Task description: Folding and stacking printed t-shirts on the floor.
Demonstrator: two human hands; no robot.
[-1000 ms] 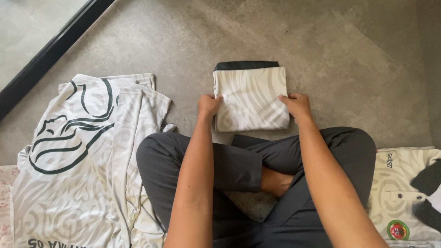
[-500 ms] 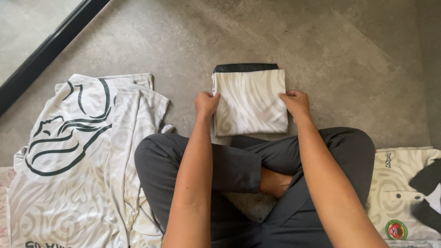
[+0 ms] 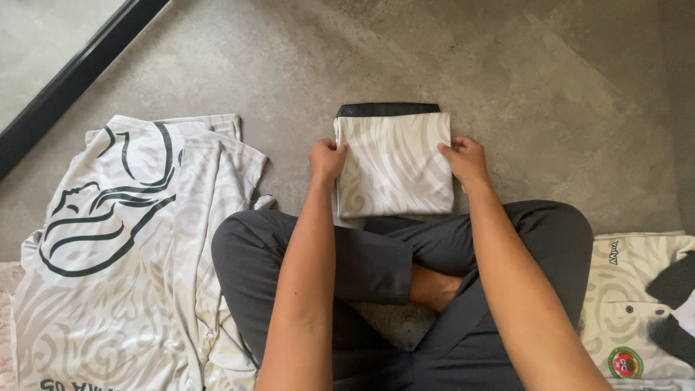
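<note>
Head view: both hands pinch the side edges of a folded white patterned shirt (image 3: pixel 394 165) on the grey floor (image 3: pixel 550 87), left hand (image 3: pixel 327 157) on its left edge, right hand (image 3: pixel 463 157) on its right. It looks fully folded. An unfolded jersey (image 3: pixel 119 246) lies spread at the left; another garment (image 3: pixel 637 304) sits right.

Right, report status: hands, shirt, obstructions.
Left hand and right hand grip the folded shirt by its sides. Shirt flat on the floor. Nothing in the way.
</note>
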